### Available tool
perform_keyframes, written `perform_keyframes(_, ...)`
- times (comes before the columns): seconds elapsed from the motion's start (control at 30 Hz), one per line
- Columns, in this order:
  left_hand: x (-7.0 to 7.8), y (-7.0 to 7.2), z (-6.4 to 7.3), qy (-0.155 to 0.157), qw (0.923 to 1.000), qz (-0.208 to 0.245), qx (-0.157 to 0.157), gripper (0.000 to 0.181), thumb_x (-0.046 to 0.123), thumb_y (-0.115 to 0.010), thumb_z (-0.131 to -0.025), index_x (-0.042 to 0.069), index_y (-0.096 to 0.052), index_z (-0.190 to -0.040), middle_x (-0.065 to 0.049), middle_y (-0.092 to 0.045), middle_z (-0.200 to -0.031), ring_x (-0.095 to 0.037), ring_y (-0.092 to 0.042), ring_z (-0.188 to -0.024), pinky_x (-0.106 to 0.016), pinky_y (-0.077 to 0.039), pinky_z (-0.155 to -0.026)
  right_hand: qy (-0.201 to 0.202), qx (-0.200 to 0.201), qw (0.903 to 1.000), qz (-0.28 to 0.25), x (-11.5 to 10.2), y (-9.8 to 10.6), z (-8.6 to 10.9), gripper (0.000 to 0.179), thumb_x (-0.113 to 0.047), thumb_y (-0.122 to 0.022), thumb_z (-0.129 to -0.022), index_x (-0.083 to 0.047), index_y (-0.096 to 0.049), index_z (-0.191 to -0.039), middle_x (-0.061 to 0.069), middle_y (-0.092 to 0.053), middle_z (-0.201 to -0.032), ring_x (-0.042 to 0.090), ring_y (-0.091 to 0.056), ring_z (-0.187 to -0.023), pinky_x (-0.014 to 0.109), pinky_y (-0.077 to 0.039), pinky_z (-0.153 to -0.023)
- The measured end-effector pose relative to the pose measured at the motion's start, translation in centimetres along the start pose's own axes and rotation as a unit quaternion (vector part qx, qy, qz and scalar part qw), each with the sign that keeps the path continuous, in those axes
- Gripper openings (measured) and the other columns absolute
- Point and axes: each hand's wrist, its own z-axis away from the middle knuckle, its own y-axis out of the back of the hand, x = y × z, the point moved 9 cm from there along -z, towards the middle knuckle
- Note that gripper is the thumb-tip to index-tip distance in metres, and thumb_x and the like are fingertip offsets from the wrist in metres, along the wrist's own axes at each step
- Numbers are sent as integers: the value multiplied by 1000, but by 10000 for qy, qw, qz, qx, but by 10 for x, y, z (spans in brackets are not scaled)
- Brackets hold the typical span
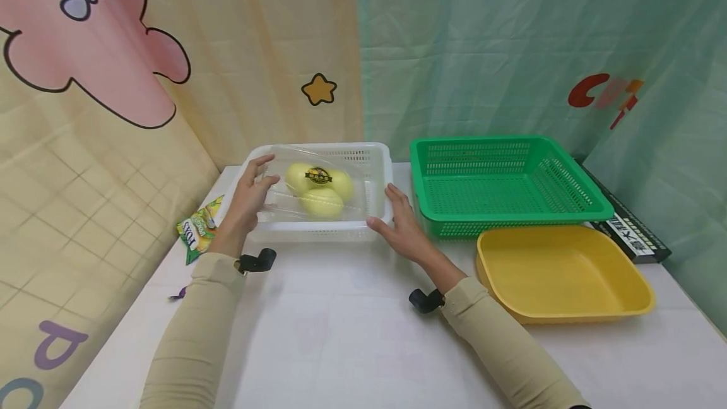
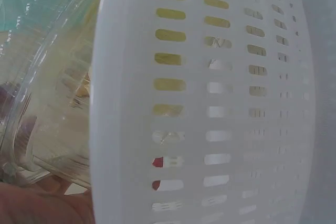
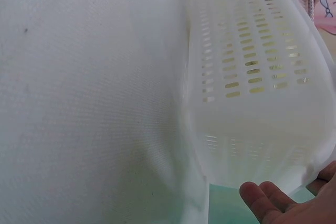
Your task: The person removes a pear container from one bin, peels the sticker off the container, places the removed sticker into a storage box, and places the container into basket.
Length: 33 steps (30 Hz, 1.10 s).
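In the head view, a white perforated basket (image 1: 379,172) stands on the table at centre left. A clear plastic box (image 1: 286,208) lies in it, with yellow-green round fruits (image 1: 322,203) and a dark label on the lid. My left hand (image 1: 248,197) grips the left end of the clear box, its fingers above and thumb at the near side. At the basket's near right corner my right hand (image 1: 406,226) holds the rim, thumb over the front edge and fingers along the right side. Low in the right wrist view, the right hand's fingers (image 3: 270,198) touch the basket's outer end.
A green perforated basket (image 1: 483,215) stands to the right, with a yellow basin (image 1: 562,270) before it. Behind them lies a black box (image 1: 630,232) with a white label. On the left edge are a green-yellow snack bag (image 1: 199,229) and a small purple thing (image 1: 178,294).
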Motion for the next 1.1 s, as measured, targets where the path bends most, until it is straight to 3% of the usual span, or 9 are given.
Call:
perform_keyframes(0.23,4,7,4,73,9992,376,75,53,18,-45,-96,27,-30,-147,-8,-12,-160,-36,-15,-144,-67,-37,-96,47,5,10000,43,-2,1,1,83,-44,-59,-90,-12,-14,-151,6,-10,-159,32,-19,-145,56,-22,-115)
perform_keyframes(0.5,15,19,14,88,9975,657,231,50,20,-43,-98,32,-32,-145,-7,-12,-158,-35,-27,-137,-50,-47,-85,48,-14,10000,52,-3,2,1,82,-42,-59,-90,-11,-14,-151,7,-10,-159,31,-18,-146,55,-22,-115)
perform_keyframes(0.6,20,24,19,135,9954,900,300,49,20,-42,-97,35,-33,-144,-5,-11,-159,-32,-28,-137,-55,-44,-91,58,-31,10000,58,-4,2,1,82,-42,-59,-90,-10,-14,-151,8,-11,-159,32,-18,-145,54,-22,-115)
perform_keyframes(0.77,29,31,28,155,9888,1454,311,51,17,-41,-98,36,-31,-144,-7,-9,-157,-28,-25,-135,-66,-30,-102,76,-95,9999,103,-3,2,-1,83,-43,-60,-89,-9,-15,-151,9,-12,-159,32,-20,-145,54,-23,-115)
perform_keyframes(1.0,37,33,42,225,9821,1853,232,50,19,-44,-98,39,-32,-142,-1,-20,-147,-28,-19,-137,-67,-28,-104,-14,-235,9996,132,-4,2,-3,84,-44,-60,-89,-8,-16,-151,9,-13,-158,31,-21,-145,54,-25,-114)
perform_keyframes(1.1,40,33,48,229,9799,1976,156,49,20,-43,-99,39,-31,-142,-2,-17,-151,-30,-15,-139,-67,-26,-106,-125,-309,9994,49,-4,2,-3,85,-43,-62,-88,-9,-15,-151,8,-12,-158,30,-20,-145,53,-27,-114)
